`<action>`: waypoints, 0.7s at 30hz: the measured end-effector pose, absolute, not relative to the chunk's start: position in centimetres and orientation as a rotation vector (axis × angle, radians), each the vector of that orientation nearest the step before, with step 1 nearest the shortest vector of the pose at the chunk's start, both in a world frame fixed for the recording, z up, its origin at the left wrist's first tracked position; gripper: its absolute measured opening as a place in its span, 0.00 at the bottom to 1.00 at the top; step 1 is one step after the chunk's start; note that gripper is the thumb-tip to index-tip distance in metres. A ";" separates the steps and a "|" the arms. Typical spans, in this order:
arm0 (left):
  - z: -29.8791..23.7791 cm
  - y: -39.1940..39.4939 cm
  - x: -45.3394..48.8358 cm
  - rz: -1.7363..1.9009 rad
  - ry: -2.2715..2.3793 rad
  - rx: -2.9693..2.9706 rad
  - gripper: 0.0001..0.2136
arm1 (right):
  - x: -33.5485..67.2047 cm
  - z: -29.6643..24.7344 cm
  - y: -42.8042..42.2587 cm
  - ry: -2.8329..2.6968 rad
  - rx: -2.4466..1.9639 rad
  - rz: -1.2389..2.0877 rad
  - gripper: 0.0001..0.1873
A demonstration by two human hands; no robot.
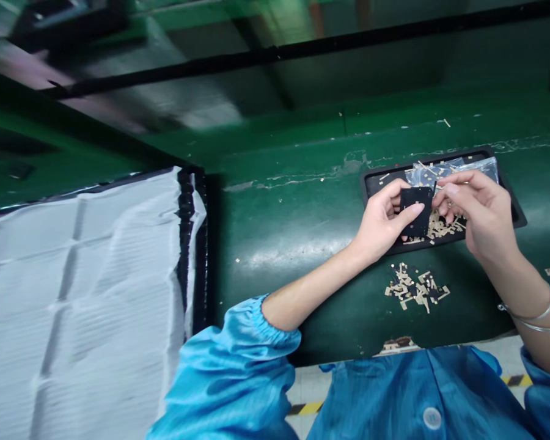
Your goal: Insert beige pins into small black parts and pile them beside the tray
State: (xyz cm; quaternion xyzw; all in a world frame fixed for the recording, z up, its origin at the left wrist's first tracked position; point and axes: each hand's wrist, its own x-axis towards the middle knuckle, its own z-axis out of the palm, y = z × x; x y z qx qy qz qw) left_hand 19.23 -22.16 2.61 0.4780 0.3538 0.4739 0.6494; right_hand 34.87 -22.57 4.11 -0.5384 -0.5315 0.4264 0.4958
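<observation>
Head view: two bare hands are at work in the right half of the frame. The left hand [385, 219] grips one black rectangular plate [417, 197], thumb flat on its face and fingers behind it. The plate is right of centre, tilted above one black tray [519, 215]. The right hand [488, 211] is just beside the right edge of the plate, thumb and forefinger brought together; whether a small part is pinched between them cannot be told.

The tray contains at least one clear plastic bag [484, 164] along its upper side and many loose beige pieces [442, 229], too numerous to count. One separate pile of beige and black pieces [415, 286] lies below the tray on one green work surface [275, 263]. A few stray chips are scattered across this surface.

One silver-coloured bangle [547, 330] encircles the right wrist. Two blue sleeves [242, 354] are visible, and one white button [432, 418] at bottom right of centre. One white creased sheet [110, 263] with a black border occupies the lower left. Two lengths of yellow-and-black floor tape [309, 407] show at the bottom edge.
</observation>
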 end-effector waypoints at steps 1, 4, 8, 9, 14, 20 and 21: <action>2.6 -22.1 19.2 1.078 0.794 1.077 0.13 | 34.9 4.2 -22.5 -1.292 -1.288 1.067 0.07; 2.8 -22.1 19.2 1.065 0.774 1.054 0.15 | 34.8 4.3 -22.4 -1.298 -1.260 1.144 0.10; 2.9 -22.1 19.1 1.023 0.750 1.031 0.17 | 34.8 4.2 -22.3 -1.276 -1.261 1.194 0.12; 2.9 -22.1 19.1 1.011 0.739 1.026 0.17 | 34.8 4.2 -22.3 -1.271 -1.254 1.208 0.13; 2.9 -21.6 18.7 0.908 0.636 0.990 0.18 | 35.2 4.6 -22.1 -1.270 -1.184 1.368 0.18; 2.9 -21.1 18.3 0.714 0.550 1.041 0.20 | 35.3 4.7 -22.5 -1.218 -1.097 1.471 0.17; 2.9 -21.1 18.3 0.741 0.584 1.091 0.20 | 35.2 4.7 -22.6 -1.208 -1.087 1.435 0.16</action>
